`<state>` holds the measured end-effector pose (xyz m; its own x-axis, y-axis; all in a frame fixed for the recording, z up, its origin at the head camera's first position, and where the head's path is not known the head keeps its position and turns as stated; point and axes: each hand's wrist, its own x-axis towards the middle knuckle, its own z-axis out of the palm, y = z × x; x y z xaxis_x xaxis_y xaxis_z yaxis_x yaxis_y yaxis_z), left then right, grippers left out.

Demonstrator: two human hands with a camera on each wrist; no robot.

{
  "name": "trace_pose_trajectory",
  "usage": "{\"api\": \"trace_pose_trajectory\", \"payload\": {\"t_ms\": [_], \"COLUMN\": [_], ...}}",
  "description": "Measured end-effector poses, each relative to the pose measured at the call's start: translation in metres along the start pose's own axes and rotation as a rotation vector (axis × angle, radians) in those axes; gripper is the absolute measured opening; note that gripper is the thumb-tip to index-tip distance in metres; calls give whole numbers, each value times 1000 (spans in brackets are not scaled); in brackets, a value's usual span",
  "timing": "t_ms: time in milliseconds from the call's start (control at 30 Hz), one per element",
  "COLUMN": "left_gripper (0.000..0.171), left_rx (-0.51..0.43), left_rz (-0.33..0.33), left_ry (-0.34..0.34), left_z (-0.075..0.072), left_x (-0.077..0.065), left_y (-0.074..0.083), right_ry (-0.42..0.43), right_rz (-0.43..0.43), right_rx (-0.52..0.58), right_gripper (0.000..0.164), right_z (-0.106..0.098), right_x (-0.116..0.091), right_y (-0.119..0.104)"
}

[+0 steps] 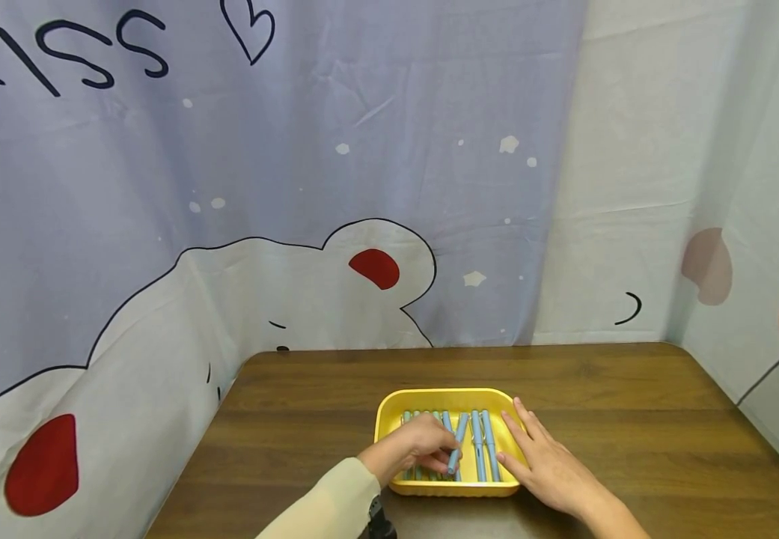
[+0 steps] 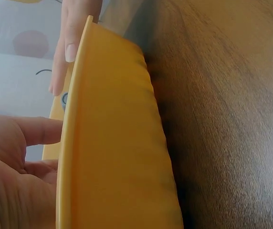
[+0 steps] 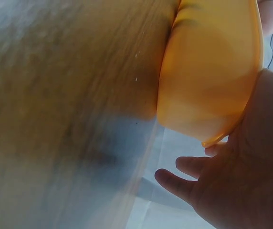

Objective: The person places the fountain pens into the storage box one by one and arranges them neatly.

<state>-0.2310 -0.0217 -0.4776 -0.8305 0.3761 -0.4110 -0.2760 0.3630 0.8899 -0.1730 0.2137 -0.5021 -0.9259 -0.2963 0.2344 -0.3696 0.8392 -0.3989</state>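
A yellow tray (image 1: 453, 489) on the table holds a row of pens. Inside it, my left hand (image 1: 419, 440) pinches a light blue pen (image 1: 459, 438), which lies at a slant across its neighbours. More blue pens (image 1: 479, 449) lie to the right of that one, while several green pens (image 1: 407, 416) are partly covered by the left hand. My right hand (image 1: 554, 470) has its fingers spread, fingertips over the tray's right rim. In the right wrist view this hand (image 3: 241, 167) is beside the tray's end wall (image 3: 208, 76). The left wrist view hides the pens behind the wall (image 2: 117, 129).
The brown wooden table (image 1: 295, 427) extends on both sides of the tray. Behind it hangs a printed curtain (image 1: 362, 150) that reaches the table's back edge. A pale sleeve (image 1: 335, 498) and a black wrist strap (image 1: 380, 520) are on the left arm.
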Motion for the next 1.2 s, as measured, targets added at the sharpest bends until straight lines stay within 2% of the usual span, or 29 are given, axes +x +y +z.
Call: {"api": "trace_pose_trajectory", "payload": {"t_ms": [200, 600, 933, 1200], "left_gripper": [22, 16, 12, 9], "left_rx": [-72, -69, -94, -39], "left_rz": [-34, -50, -50, -41], "left_ry": [-77, -145, -94, -80], "left_z": [0, -2, 2, 3], "left_x": [3, -1, -2, -3], "left_y": [1, 1, -2, -1], "right_ry": [-4, -4, -4, -1], "right_rz": [5, 9, 9, 5], "right_rx": [5, 8, 7, 15], "right_gripper": [69, 68, 69, 69], "right_z": [-1, 0, 0, 0], "right_x": [0, 0, 0, -1], "right_y": [-1, -2, -1, 0]}}
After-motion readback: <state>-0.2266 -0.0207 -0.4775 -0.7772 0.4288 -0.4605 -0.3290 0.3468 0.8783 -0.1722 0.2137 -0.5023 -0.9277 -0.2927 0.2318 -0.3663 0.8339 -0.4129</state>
